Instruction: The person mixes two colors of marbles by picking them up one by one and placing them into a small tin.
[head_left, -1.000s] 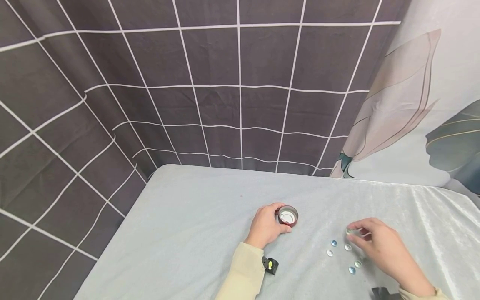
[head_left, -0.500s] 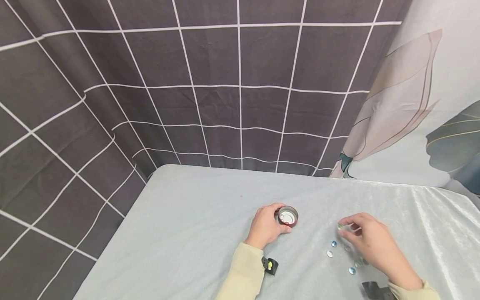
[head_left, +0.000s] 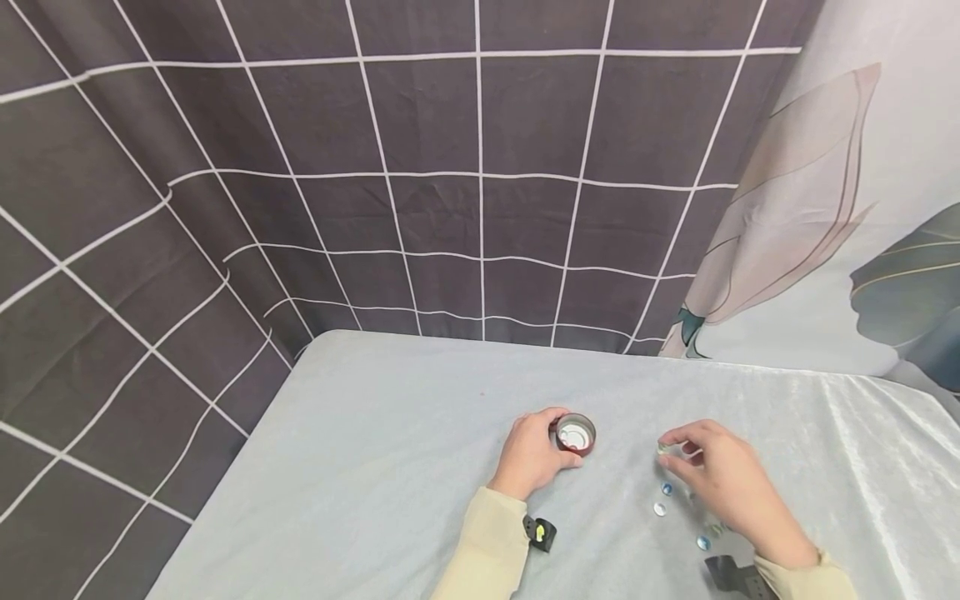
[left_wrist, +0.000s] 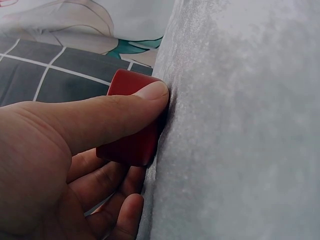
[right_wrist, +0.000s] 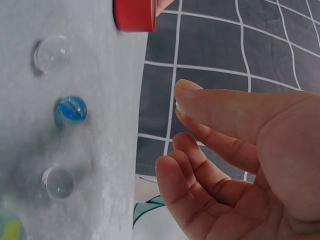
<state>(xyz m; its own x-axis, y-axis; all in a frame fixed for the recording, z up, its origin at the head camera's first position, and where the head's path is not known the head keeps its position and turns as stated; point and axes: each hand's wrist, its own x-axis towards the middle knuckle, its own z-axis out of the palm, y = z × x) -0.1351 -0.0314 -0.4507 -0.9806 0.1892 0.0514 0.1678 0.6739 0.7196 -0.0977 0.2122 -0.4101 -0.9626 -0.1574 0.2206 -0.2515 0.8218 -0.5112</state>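
Note:
My left hand [head_left: 530, 450] grips a small round red container [head_left: 591, 440], thumb on the near side and fingers round the far side. It stands upright on the cloth with its top uncovered, and its inside looks pale. To the right, my right hand [head_left: 720, 471] pinches a glass marble [head_left: 662, 447] between thumb and index finger, above the cloth. Only a sliver of this marble shows in the right wrist view. Below that hand lie a blue-streaked marble [right_wrist: 72, 110], a clear marble [right_wrist: 58, 183] and another clear marble [right_wrist: 52, 54].
A blue marble [head_left: 702, 543] and a marble with yellow in it [right_wrist: 11, 230] lie closer to the front. Pale velvety cloth [head_left: 360, 467] covers the table. A dark curtain with a white grid [head_left: 450, 208] hangs behind, beside a leaf-patterned curtain [head_left: 810, 208].
My right hand has moved left with the pinched marble, towards the red container, passing over the loose marbles. My left hand and the container have stayed in place.

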